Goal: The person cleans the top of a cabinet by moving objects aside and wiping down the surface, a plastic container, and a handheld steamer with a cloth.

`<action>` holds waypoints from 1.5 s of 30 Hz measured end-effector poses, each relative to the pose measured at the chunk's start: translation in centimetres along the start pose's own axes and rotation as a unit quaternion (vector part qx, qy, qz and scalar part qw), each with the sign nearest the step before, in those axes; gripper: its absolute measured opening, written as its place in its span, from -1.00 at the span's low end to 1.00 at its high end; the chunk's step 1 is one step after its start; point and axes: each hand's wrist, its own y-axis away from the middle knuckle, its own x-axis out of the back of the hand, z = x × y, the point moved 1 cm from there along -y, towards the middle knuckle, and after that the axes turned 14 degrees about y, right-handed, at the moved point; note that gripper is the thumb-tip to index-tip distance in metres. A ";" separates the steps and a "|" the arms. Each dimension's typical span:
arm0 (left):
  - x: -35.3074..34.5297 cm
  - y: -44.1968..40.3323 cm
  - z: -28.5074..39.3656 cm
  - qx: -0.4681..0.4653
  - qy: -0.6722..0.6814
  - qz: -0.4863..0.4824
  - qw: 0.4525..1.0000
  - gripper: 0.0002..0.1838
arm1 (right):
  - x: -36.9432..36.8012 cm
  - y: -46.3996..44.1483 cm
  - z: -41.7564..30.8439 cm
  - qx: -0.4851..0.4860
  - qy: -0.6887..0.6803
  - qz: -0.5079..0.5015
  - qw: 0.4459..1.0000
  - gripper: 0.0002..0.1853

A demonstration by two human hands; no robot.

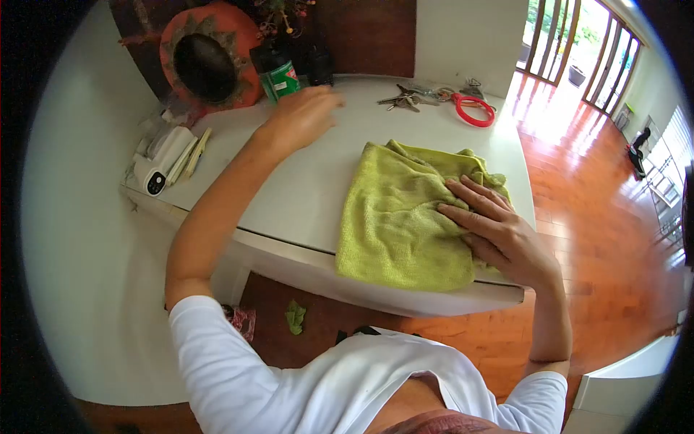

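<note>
A yellow-green cloth (397,224) lies folded and wrinkled on the white cabinet top (289,188), its near edge hanging over the front. My right hand (502,235) rests flat on the cloth's right side, fingers spread. My left hand (300,119) hovers over the back of the cabinet top, just in front of a green-labelled dark container (280,76). Its fingers are partly hidden and smeared by motion, so I cannot see whether anything is in them.
Keys (407,98) lie at the back, beside a red ring (473,110). A white device (160,163) sits at the left end. Behind stands a round orange decoration (210,56). A green leaf-like scrap (295,317) lies on the wooden floor (571,239) below.
</note>
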 end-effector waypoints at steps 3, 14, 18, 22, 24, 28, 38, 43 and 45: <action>-2.1 -6.8 4.1 -0.134 0.091 -0.019 0.987 -0.54 | 0.0 0.1 0.0 0.000 -0.009 0.008 1.000 -0.55; -11.4 -17.2 8.0 -0.157 0.119 -0.154 0.968 -0.35 | -0.2 0.7 0.2 0.000 -0.002 0.023 1.000 -0.53; -8.9 -12.5 6.5 -0.161 0.130 -0.173 0.963 -0.28 | -0.4 0.8 0.3 -0.004 -0.009 0.024 1.000 -0.53; -4.2 -8.7 6.1 -0.127 0.133 -0.263 0.947 -0.27 | -0.2 0.6 0.4 -0.002 -0.004 0.017 1.000 -0.53; -1.5 -8.5 6.6 -0.059 0.114 -0.364 0.922 -0.27 | -0.1 0.5 0.4 -0.001 0.002 0.014 1.000 -0.53; -0.3 -12.8 7.3 -0.084 0.115 -0.266 0.953 -0.33 | -0.3 0.6 0.5 0.012 0.003 0.026 1.000 -0.56; -11.0 -23.6 8.9 -0.238 0.071 -0.042 0.968 -0.59 | -0.5 0.6 0.5 0.012 -0.024 0.042 0.999 -0.58; -5.8 -20.5 6.8 -0.206 0.136 -0.065 0.967 -0.65 | -0.3 0.6 0.4 0.006 -0.031 0.031 0.999 -0.56; -2.9 -17.5 5.8 -0.193 0.139 -0.074 0.969 -0.65 | -0.4 0.5 0.4 0.003 -0.030 0.026 0.999 -0.56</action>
